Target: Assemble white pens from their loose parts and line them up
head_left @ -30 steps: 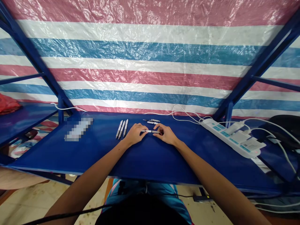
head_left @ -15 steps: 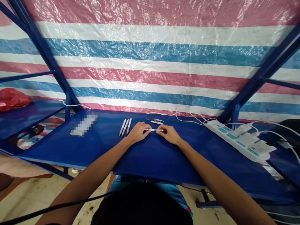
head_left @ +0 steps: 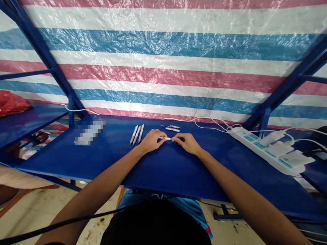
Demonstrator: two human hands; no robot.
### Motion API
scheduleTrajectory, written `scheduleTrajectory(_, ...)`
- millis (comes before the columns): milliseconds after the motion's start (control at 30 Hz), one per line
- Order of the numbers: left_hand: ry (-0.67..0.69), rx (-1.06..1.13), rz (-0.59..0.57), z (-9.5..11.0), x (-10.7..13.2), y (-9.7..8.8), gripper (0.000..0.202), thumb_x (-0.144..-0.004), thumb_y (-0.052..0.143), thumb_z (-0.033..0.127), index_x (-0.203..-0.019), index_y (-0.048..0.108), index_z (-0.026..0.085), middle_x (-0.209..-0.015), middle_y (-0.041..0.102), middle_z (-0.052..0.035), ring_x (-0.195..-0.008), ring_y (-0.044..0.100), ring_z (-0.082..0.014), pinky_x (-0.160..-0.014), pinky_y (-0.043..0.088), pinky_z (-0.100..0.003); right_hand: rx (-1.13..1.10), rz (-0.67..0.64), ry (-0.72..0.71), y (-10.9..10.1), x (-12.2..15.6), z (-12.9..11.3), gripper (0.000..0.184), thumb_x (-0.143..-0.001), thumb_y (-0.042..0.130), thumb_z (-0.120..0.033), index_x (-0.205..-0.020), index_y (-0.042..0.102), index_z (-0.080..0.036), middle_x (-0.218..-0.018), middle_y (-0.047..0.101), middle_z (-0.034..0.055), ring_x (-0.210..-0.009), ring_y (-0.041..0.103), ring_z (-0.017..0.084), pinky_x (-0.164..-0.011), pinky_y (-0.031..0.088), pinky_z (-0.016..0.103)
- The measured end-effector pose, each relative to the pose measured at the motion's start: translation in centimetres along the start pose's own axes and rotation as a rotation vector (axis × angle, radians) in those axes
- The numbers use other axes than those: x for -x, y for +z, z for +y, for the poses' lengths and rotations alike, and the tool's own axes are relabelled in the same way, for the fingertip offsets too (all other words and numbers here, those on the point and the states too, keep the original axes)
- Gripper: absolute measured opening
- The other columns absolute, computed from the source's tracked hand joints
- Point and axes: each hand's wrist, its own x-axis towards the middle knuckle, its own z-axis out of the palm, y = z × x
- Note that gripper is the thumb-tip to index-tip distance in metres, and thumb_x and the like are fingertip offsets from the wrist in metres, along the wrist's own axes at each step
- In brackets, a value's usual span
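Both my hands rest on a blue shelf top (head_left: 166, 166) and hold one white pen (head_left: 166, 138) between them. My left hand (head_left: 151, 140) pinches the pen's left end. My right hand (head_left: 187, 142) pinches its right end, fingers curled over it. Three white pens (head_left: 137, 134) lie side by side just left of my left hand. A few loose pen parts (head_left: 171, 128) lie just beyond my hands.
A white power strip (head_left: 268, 150) with plugged-in adapters and white cables (head_left: 206, 120) lies at the right. A blurred white flat object (head_left: 89, 132) sits at the left. A striped tarpaulin (head_left: 163, 61) hangs behind; blue frame struts (head_left: 46, 58) slant on both sides. A red bag (head_left: 11, 103) is far left.
My hands have closed in on the pen, so less of it shows between them. The camera has tilted and shifted slightly; the pens on the shelf have not moved.
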Motion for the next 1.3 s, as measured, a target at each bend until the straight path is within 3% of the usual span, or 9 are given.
scheduleTrajectory(133, -0.017, 0.014, 0.009, 0.01, 0.06, -0.08, 0.015, -0.094, 0.054, 0.026, -0.099, 0.069, 0.022, -0.094, 0.075, -0.0041, -0.095, 0.065, -0.0243, -0.096, 0.047, -0.041, 0.014, 0.014, -0.012, -0.06, -0.01, -0.13, 0.041, -0.096, 0.049, -0.047, -0.08, 0.075, -0.02, -0.07, 0.068, 0.004, -0.061, 0.055, 0.017, -0.063, 0.042, 0.029)
scheduleTrajectory(267, -0.039, 0.032, 0.031, -0.06, 0.1, -0.15, 0.014, -0.093, 0.056, 0.026, -0.098, 0.069, 0.023, -0.092, 0.074, -0.0037, -0.094, 0.066, -0.024, -0.095, 0.049, -0.04, 0.032, 0.035, -0.05, -0.06, -0.04, -0.09, 0.03, -0.092, 0.055, -0.037, -0.101, 0.078, -0.021, -0.085, 0.073, 0.0071, -0.066, 0.058, 0.018, -0.066, 0.045, 0.031)
scheduleTrajectory(433, -0.054, 0.042, 0.035, -0.04, 0.12, -0.24, 0.012, -0.092, 0.058, 0.026, -0.096, 0.069, 0.023, -0.09, 0.073, -0.0039, -0.093, 0.066, -0.0238, -0.093, 0.05, -0.039, -0.04, 0.039, -0.052, -0.11, 0.05, -0.01, 0.033, -0.09, 0.057, -0.035, -0.115, 0.072, -0.02, -0.082, 0.073, 0.0058, -0.062, 0.06, 0.018, -0.065, 0.048, 0.031)
scheduleTrajectory(567, -0.056, 0.051, 0.044, -0.03, 0.16, -0.3, 0.012, -0.093, 0.057, 0.025, -0.095, 0.069, 0.022, -0.088, 0.073, -0.0036, -0.09, 0.066, -0.0233, -0.093, 0.05, -0.038, -0.118, 0.032, -0.013, -0.29, 0.07, -0.23, 0.028, -0.091, 0.058, -0.043, -0.101, 0.068, -0.019, -0.069, 0.068, 0.0029, -0.057, 0.059, 0.018, -0.061, 0.047, 0.03)
scheduleTrajectory(700, -0.051, 0.068, 0.05, -0.09, 0.26, -0.34, 0.012, -0.092, 0.059, 0.026, -0.095, 0.07, 0.022, -0.089, 0.073, -0.0043, -0.091, 0.066, -0.0236, -0.093, 0.051, -0.039, -0.054, 0.025, -0.013, -0.44, -0.07, -0.37, 0.038, -0.094, 0.052, -0.05, -0.078, 0.066, -0.019, -0.061, 0.062, 0.0017, -0.055, 0.055, 0.016, -0.059, 0.043, 0.028)
scheduleTrajectory(867, -0.063, 0.084, 0.057, -0.03, 0.28, -0.47, 0.013, -0.092, 0.058, 0.027, -0.095, 0.07, 0.022, -0.088, 0.073, -0.0042, -0.09, 0.067, -0.0236, -0.092, 0.052, -0.038, -0.028, 0.055, -0.028, -0.42, -0.07, -0.39, 0.036, -0.095, 0.049, -0.047, -0.091, 0.071, -0.019, -0.066, 0.063, 0.0022, -0.057, 0.053, 0.017, -0.06, 0.041, 0.029)
scheduleTrajectory(1000, -0.076, 0.098, 0.069, 0.07, 0.29, -0.64, 0.014, -0.092, 0.057, 0.026, -0.093, 0.07, 0.022, -0.087, 0.073, -0.0043, -0.086, 0.067, -0.0231, -0.089, 0.053, -0.038, -0.04, 0.079, -0.053, -0.32, 0.07, -0.54, 0.027, -0.092, 0.054, -0.043, -0.106, 0.065, -0.022, -0.066, 0.061, 0.0, -0.055, 0.053, 0.017, -0.059, 0.042, 0.029)
scheduleTrajectory(1133, -0.082, 0.117, 0.083, 0.17, 0.35, -0.77, 0.014, -0.091, 0.057, 0.026, -0.091, 0.071, 0.022, -0.086, 0.074, -0.0037, -0.084, 0.067, -0.0227, -0.087, 0.053, -0.037, -0.13, 0.066, -0.015, -0.24, 0.1, -0.7, 0.025, -0.087, 0.06, -0.045, -0.098, 0.058, -0.023, -0.067, 0.063, -0.0001, -0.055, 0.058, 0.018, -0.057, 0.045, 0.029)
scheduleTrajectory(1300, -0.08, 0.139, 0.086, 0.31, 0.39, -0.92, 0.014, -0.091, 0.058, 0.027, -0.09, 0.071, 0.021, -0.088, 0.075, -0.0042, -0.084, 0.068, -0.0225, -0.089, 0.054, -0.037, -0.183, 0.053, 0.027, -0.49, 0.04, -0.96, 0.037, -0.087, 0.056, -0.058, -0.079, 0.057, -0.022, -0.062, 0.061, 0.0008, -0.051, 0.056, 0.016, -0.056, 0.044, 0.029)
